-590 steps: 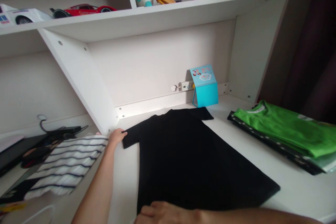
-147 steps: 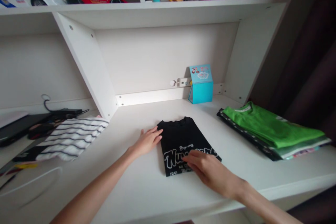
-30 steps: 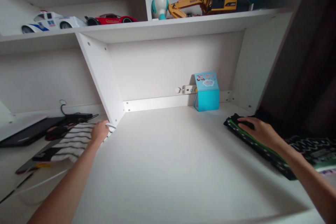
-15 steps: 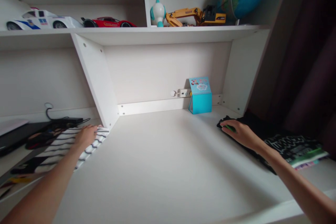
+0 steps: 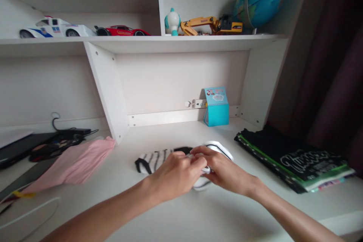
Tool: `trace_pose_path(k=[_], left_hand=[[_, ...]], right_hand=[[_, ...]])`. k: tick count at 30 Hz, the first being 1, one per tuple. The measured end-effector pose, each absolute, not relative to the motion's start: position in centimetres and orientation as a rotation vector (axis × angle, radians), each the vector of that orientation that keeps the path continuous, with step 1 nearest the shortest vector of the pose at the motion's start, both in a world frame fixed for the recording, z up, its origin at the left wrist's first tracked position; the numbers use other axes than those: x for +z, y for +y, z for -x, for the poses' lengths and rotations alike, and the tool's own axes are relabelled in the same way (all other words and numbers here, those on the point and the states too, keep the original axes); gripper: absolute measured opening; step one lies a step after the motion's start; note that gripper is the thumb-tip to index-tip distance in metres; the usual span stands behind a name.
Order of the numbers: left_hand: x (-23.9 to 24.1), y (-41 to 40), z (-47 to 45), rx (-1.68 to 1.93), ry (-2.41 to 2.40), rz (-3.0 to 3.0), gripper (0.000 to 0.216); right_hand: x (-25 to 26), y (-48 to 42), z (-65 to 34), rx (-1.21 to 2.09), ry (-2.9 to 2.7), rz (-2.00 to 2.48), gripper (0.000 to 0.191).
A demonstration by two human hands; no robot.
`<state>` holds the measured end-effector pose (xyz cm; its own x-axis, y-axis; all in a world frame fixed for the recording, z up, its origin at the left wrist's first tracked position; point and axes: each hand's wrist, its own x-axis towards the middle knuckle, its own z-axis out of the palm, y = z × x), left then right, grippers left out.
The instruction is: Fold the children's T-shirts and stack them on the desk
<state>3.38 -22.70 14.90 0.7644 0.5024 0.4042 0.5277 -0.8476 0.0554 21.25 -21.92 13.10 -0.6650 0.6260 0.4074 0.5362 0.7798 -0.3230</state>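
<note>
Fingers (image 5: 200, 163) of left hand (image 5: 180, 174) and right hand (image 5: 227, 170): grasping bunched, black-striped white fabric garment (image 5: 157, 159), white surface (image 5: 176, 219); apparent step, opening out; next move calls for spreading flat.

Striped garment (image 5: 159, 157), pink garment (image 5: 74, 163) and black shirt (image 5: 279, 154), matt cloth; desk (image 5: 176, 217), smooth with faint sheen; globe (image 5: 265, 2) and red car (image 5: 122, 31), glossy plastic; calendar (image 5: 217, 114), smooth paper.

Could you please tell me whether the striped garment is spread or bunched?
Bunched: the striped garment lies crumpled under the left hand and right hand.
</note>
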Motion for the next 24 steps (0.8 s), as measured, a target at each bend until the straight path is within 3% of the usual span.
trace_pose_path(k=[4,13,16,20,24], left_hand=[[15.0,-22.4,-3.9,-0.439,-0.831,2.935,0.014],[16.5,-22.6,-5.6,-0.015,-0.587,3.079,0.013],[16.5,-21.2,-6.2,-0.019,-0.579,2.942,0.015],[20.0,-17.5,-5.9,-0.228,-0.755,2.615,0.015],[26.3,-14.8,-4.3,-0.553,-0.987,2.115,0.023]], right_hand=[[14.3,-24.4,-24.4,0.196,-2.381,0.968,0.016],[17.5,-28.9,-28.0,0.764,-2.139,1.045,0.032],[18.3,-29.0,-28.8,0.831,-2.047,1.058,0.035],[19.6,-27.2,-30.6,0.721,-1.986,1.154,0.040],[21.8,-23.1,-33.3,0.231,-2.141,1.347,0.039]])
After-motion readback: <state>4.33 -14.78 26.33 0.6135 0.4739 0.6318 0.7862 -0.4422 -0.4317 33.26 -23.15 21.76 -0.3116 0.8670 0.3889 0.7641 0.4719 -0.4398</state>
